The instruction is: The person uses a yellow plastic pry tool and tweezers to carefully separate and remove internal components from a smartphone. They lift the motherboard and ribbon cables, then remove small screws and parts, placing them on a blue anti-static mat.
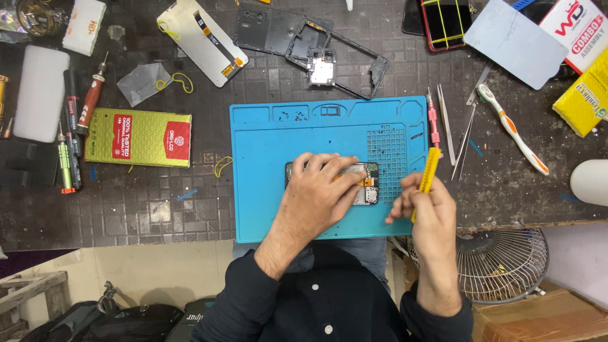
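An opened phone [368, 183] with its insides showing lies on a blue work mat [266, 152]. My left hand [316, 193] presses flat on the phone and covers most of it; the fingertips rest near an orange flex strip. My right hand [425, 209] hovers at the mat's right edge, closed around a yellow pry tool [429, 172] that points up and away from me. The tool's tip is apart from the phone.
On the dark bench lie a phone frame with a board [329, 50], a screen panel [201, 38], a green and red box [139, 136], screwdrivers [68, 145], tweezers [465, 136], a toothbrush [513, 126] and a red driver [433, 120]. A fan [500, 263] sits below the bench edge.
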